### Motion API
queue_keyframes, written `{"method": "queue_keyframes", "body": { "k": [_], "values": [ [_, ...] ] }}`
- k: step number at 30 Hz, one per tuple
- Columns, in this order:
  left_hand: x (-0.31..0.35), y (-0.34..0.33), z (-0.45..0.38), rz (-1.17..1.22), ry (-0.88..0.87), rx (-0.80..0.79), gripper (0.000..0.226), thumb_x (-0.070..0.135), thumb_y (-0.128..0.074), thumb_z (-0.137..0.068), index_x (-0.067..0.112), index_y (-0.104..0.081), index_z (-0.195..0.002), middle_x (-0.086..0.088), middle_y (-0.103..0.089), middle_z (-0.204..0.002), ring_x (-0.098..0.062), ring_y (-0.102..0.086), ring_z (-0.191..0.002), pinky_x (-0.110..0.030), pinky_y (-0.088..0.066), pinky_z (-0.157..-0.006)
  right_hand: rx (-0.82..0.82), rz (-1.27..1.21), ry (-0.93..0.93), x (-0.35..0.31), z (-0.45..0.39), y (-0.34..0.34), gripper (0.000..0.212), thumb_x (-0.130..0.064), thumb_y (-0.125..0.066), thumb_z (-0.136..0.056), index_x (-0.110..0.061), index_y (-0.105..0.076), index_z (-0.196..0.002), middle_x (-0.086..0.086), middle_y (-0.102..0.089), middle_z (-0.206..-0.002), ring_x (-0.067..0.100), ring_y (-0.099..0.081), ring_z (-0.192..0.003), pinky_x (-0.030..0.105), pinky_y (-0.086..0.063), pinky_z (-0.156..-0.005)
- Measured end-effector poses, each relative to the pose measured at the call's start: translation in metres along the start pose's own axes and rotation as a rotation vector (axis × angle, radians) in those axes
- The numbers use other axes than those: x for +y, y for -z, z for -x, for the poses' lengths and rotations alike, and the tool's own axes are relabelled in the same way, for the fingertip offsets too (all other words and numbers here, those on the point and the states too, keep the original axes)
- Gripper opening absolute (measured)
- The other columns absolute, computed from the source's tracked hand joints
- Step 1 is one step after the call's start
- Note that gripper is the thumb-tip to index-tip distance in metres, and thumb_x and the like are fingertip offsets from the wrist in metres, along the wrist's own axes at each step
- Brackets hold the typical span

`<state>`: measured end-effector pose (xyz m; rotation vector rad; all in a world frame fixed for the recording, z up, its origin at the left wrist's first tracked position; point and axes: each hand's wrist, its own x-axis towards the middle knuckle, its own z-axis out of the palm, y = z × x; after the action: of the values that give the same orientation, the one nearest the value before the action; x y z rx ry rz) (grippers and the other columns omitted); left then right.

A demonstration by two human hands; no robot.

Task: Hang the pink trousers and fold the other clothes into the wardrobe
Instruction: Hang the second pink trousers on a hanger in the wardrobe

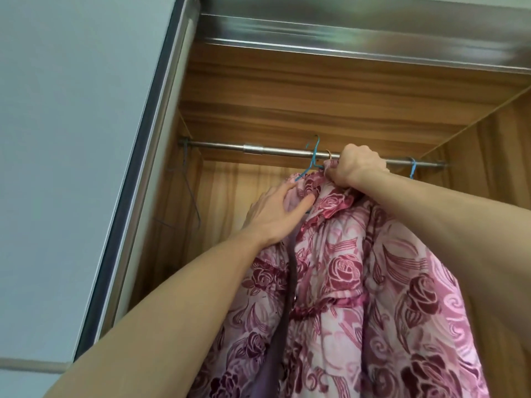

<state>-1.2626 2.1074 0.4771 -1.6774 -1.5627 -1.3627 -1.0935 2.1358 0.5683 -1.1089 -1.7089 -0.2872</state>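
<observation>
Up at the rail, the right grip clutches the rose-patterned pink trousers; just below-left, the left grip presses them, fingers straight.

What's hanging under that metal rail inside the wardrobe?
Under the rail: blue hangers, pink trousers bunched in the right hand, and a wire hanger far left. The fabric hides whatever is below.

Right hand grips pink trousers at rail; left hand touches them.

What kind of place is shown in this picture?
Probably a bedroom wardrobe: a metal rail spans wood-grain walls, blue hangers hook over it, and a sliding door stands at the left.
</observation>
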Motion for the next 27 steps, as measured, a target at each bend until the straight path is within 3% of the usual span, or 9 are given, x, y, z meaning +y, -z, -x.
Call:
{"method": "queue_keyframes", "body": {
  "k": [8,12,14,20,24,27],
  "values": [
    [-0.013,0.000,-0.005,-0.027,-0.016,0.010,0.064,0.074,-0.049,-0.090,0.034,-0.053,-0.139,0.005,-0.058,-0.143,-0.021,-0.055,-0.130,-0.048,-0.045,-0.111,-0.073,0.031,-0.015,-0.009,-0.004,-0.027,0.046,-0.045,-0.066,-0.096,-0.013,-0.065,-0.129,0.010,-0.064,-0.138,0.034,-0.062,-0.126,0.037,-0.050,-0.098],
    [-0.007,0.003,0.002,-0.037,-0.012,0.005,0.076,0.077,-0.048,-0.074,0.035,-0.057,-0.137,0.006,-0.063,-0.137,-0.020,-0.059,-0.125,-0.045,-0.049,-0.107,-0.130,0.021,-0.005,-0.010,0.002,-0.029,0.058,-0.055,-0.065,-0.094,-0.012,-0.062,-0.133,0.010,-0.061,-0.142,0.034,-0.060,-0.129,0.037,-0.048,-0.100],
    [0.000,0.004,0.006,-0.030,-0.012,-0.001,0.071,0.073,-0.051,-0.076,0.034,-0.057,-0.135,0.007,-0.065,-0.134,-0.020,-0.061,-0.122,-0.045,-0.050,-0.106,-0.157,0.011,0.006,-0.011,0.004,-0.024,0.062,-0.058,-0.066,-0.092,-0.012,-0.061,-0.134,0.012,-0.060,-0.142,0.035,-0.059,-0.129,0.037,-0.048,-0.100],
    [0.014,0.005,0.018,-0.025,-0.036,-0.006,0.064,0.063,-0.048,-0.083,0.035,-0.056,-0.140,0.007,-0.064,-0.135,-0.019,-0.061,-0.121,-0.046,-0.052,-0.103,-0.284,0.040,0.169,0.004,0.023,-0.009,0.060,-0.058,-0.059,-0.096,-0.008,-0.059,-0.130,0.017,-0.063,-0.134,0.038,-0.060,-0.121,0.034,-0.045,-0.088],
    [0.027,0.001,0.039,-0.031,-0.045,-0.007,0.059,0.056,-0.049,-0.092,0.034,-0.051,-0.146,0.007,-0.059,-0.143,-0.017,-0.056,-0.130,-0.045,-0.049,-0.108,-0.268,-0.013,0.280,0.037,0.048,0.000,0.073,-0.059,-0.057,-0.097,-0.011,-0.041,-0.150,0.019,-0.055,-0.146,0.039,-0.052,-0.132,0.040,-0.042,-0.102],
    [0.042,-0.003,0.063,-0.031,-0.063,0.010,0.059,0.052,-0.048,-0.092,0.033,-0.051,-0.148,0.005,-0.055,-0.147,-0.016,-0.050,-0.137,-0.045,-0.043,-0.115,-0.208,-0.111,0.398,0.071,0.076,0.009,0.075,-0.057,-0.058,-0.097,-0.017,-0.037,-0.156,0.014,-0.047,-0.155,0.034,-0.044,-0.141,0.042,-0.037,-0.113]
  ]
}}
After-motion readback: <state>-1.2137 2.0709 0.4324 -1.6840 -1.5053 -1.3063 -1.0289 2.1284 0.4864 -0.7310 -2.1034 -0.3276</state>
